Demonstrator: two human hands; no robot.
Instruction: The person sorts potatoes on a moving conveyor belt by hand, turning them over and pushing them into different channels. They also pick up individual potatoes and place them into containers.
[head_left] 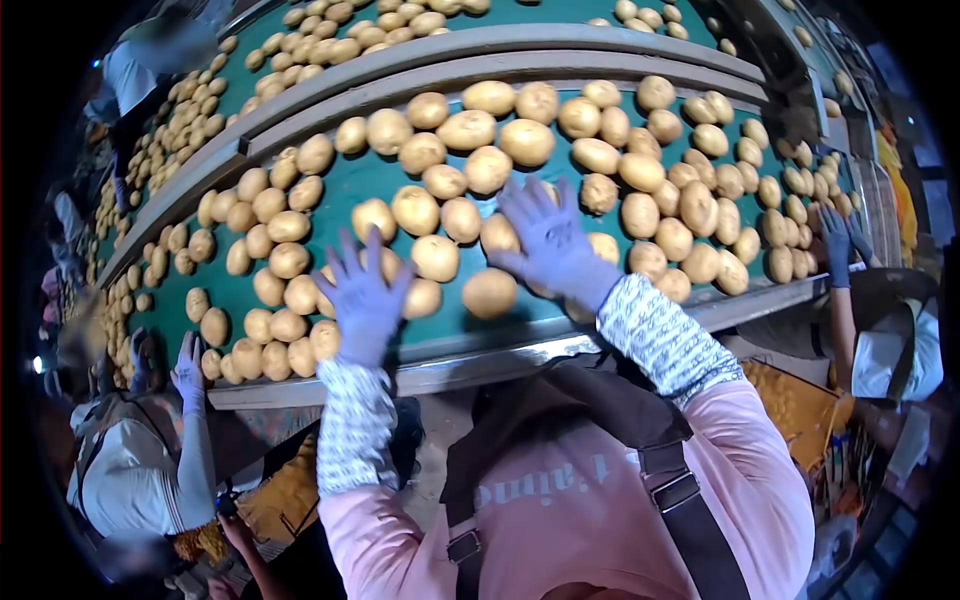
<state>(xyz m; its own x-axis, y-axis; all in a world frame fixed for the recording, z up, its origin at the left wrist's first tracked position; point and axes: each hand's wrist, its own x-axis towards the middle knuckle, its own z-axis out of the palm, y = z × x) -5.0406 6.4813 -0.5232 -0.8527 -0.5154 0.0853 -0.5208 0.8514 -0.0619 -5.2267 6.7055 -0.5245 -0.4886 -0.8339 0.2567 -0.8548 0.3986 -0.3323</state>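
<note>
Many potatoes (435,258) are spread over a green conveyor belt (340,195) in front of me. My left hand (365,300), in a purple-grey glove, is spread palm down over potatoes near the belt's front edge. Its fingers are apart, and a potato shows partly beneath them. My right hand (553,240), gloved alike, lies spread over more potatoes further right, its fingers pointing away from me. One potato (490,293) sits between the two hands. The glove hides part of the potatoes under my right palm. Neither hand is closed around anything.
A metal rail (480,365) runs along the front edge. A raised divider (500,62) separates this belt from another carrying potatoes (345,50). Co-workers' gloved hands reach in at the left (188,372) and right (838,240). Yellow containers (800,410) stand below the belt.
</note>
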